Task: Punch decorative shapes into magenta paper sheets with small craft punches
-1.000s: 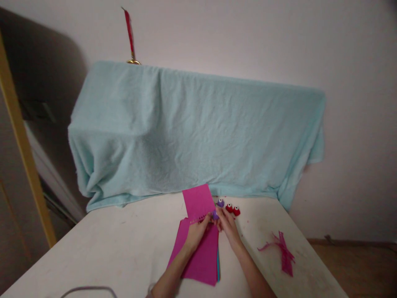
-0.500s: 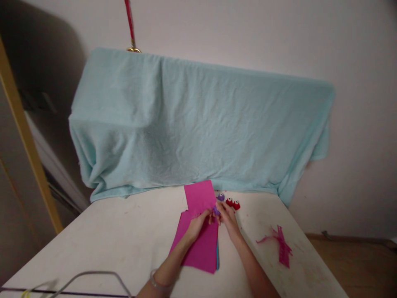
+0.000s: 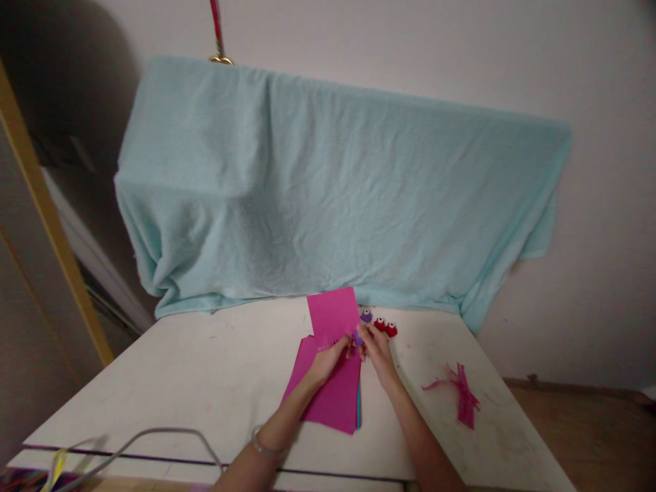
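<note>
Both hands meet over a stack of magenta sheets [image 3: 333, 400], with blue edges showing at its right side. My left hand [image 3: 333, 357] is closed, its fingertips at a small purple piece [image 3: 357, 338]. From the right, my right hand [image 3: 376, 344] pinches the same purple piece. A smaller pink square sheet [image 3: 334, 313] lies just beyond my left hand, its near edge over the stack. Past my right hand sit a purple piece with an eye [image 3: 366, 316] and two red pieces with eyes [image 3: 385, 326].
Magenta paper scraps [image 3: 465, 400] lie on the right of the white table [image 3: 205, 369]. A light blue cloth [image 3: 348, 198] hangs behind the table. A grey cable [image 3: 169, 430] curves at the front left, near something yellow [image 3: 59, 465].
The view has tilted down slightly, so the table and cloth appear higher and more of the front edge shows. Both hands remain together at the purple piece, with little finger movement.
</note>
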Demonstrator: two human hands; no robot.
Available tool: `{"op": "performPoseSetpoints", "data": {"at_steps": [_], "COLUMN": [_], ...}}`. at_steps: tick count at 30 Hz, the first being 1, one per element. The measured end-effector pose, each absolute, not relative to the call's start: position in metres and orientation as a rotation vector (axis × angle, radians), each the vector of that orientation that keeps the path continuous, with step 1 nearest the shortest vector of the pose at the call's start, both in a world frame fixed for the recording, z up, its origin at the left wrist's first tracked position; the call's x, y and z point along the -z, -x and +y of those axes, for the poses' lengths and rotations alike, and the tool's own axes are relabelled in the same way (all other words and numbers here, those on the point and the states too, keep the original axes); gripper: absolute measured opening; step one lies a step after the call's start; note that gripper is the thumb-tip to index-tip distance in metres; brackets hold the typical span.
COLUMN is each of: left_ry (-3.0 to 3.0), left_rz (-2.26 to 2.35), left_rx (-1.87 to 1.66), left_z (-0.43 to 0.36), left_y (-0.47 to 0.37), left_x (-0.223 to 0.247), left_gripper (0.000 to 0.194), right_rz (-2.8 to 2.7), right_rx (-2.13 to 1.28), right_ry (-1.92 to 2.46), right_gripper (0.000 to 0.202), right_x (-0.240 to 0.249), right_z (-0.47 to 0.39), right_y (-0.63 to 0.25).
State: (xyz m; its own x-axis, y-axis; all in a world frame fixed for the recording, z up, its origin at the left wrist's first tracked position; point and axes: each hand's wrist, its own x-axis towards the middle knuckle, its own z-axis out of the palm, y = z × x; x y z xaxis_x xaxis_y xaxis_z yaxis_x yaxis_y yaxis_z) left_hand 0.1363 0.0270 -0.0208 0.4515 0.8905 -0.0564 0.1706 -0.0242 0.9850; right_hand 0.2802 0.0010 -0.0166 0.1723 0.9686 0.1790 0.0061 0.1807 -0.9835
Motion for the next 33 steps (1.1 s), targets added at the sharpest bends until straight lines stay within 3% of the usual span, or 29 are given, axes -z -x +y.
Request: {"op": "performPoseSetpoints", "data": {"at_steps": [33], "left_ry": [-1.538], "left_rz": [0.921], "left_rx": [-0.757], "left_z": [0.033], "left_y": [-0.133], "left_x": [0.032], "left_gripper": [0.048], "right_rz": [-1.092], "right_rx": [-1.173], "right_ry": [1.091], "right_gripper": [0.039], "right_x": [0.033], "right_z": [0.008], "right_y": [-0.285]}}
